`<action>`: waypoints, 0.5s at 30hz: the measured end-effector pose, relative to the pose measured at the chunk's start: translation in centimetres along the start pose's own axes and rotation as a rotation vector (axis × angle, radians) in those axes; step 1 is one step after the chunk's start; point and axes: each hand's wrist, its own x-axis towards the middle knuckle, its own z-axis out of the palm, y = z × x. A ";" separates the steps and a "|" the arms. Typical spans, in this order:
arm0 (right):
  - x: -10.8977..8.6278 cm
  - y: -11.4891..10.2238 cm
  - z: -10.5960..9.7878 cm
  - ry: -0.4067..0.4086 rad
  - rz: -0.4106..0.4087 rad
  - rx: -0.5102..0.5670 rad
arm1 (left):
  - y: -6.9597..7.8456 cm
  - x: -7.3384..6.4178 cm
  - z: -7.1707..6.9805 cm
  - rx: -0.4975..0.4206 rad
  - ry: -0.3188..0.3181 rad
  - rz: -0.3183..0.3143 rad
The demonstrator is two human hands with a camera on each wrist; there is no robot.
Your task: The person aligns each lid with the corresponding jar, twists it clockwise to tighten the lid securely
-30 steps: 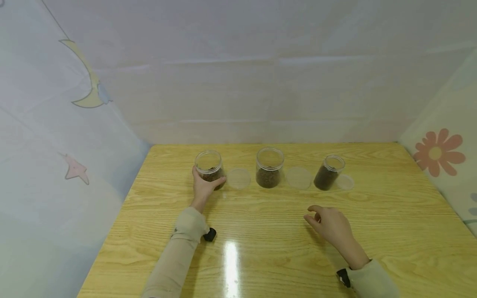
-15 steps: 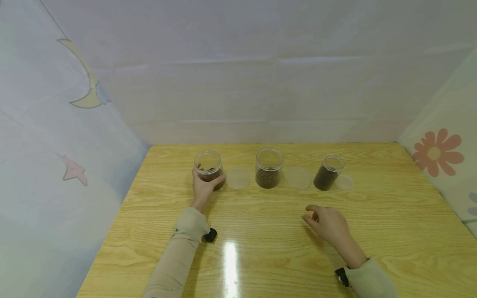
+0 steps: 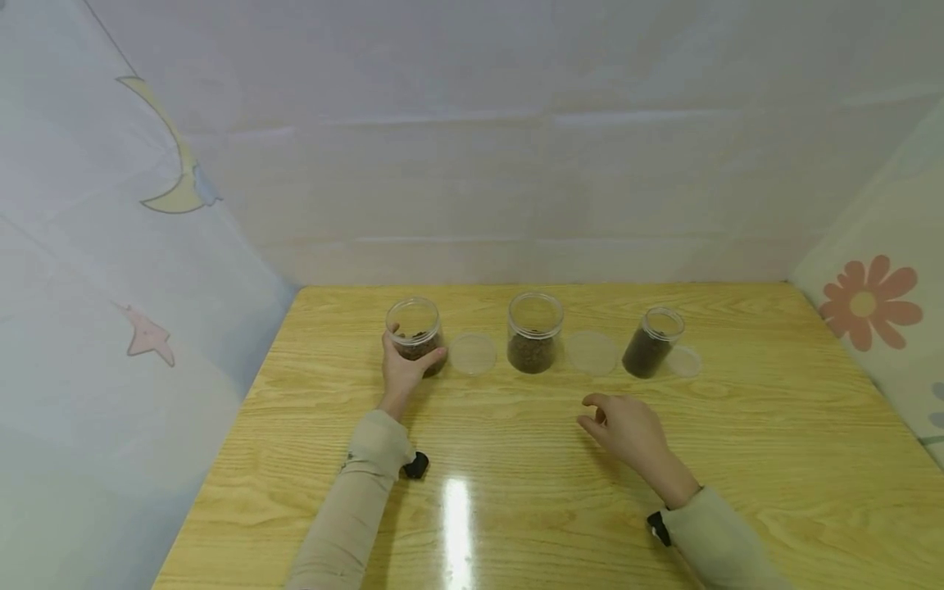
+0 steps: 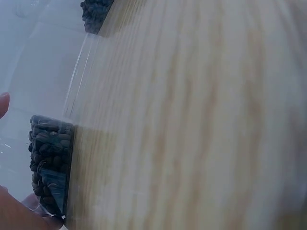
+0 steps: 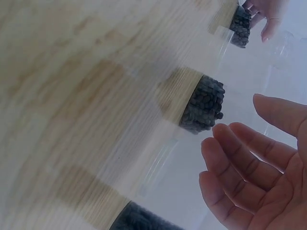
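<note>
My left hand [image 3: 401,373] grips the lidless clear jar [image 3: 416,332] at the left, thumb on its near right side and fingers round the left. Dark beans [image 4: 50,153] fill its lower part, seen close in the left wrist view. The jar stands upright on the table. My right hand [image 3: 625,426] hovers over the table in front of the other jars, its fingers loosely bent and holding nothing. Beyond it are a middle jar [image 3: 534,338] partly filled with dark beans and a narrower right jar [image 3: 651,346] with dark contents, both lidless.
Flat clear lids lie beside the jars: a left lid [image 3: 473,354], a middle lid [image 3: 592,353] and a small right lid [image 3: 684,361]. The wooden table [image 3: 516,442] ends at the back against a pale cloth wall [image 3: 516,180]. Patterned cloth hangs on both sides.
My right hand has moved left and slightly forward over the table. The left hand keeps its grip on the left jar, which stays in place.
</note>
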 end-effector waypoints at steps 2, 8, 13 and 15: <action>0.4 -0.1 0.2 -0.005 -0.008 -0.008 | 0.0 -0.1 -0.1 -0.001 -0.004 0.004; 1.2 -0.5 0.6 -0.027 -0.037 -0.005 | -0.3 0.0 -0.2 -0.021 -0.020 0.015; 2.2 -0.9 1.0 -0.024 -0.083 -0.013 | -0.5 0.0 -0.2 -0.035 -0.024 0.029; 2.5 -1.0 1.1 -0.024 -0.111 -0.021 | -0.5 0.0 -0.1 -0.034 -0.025 0.031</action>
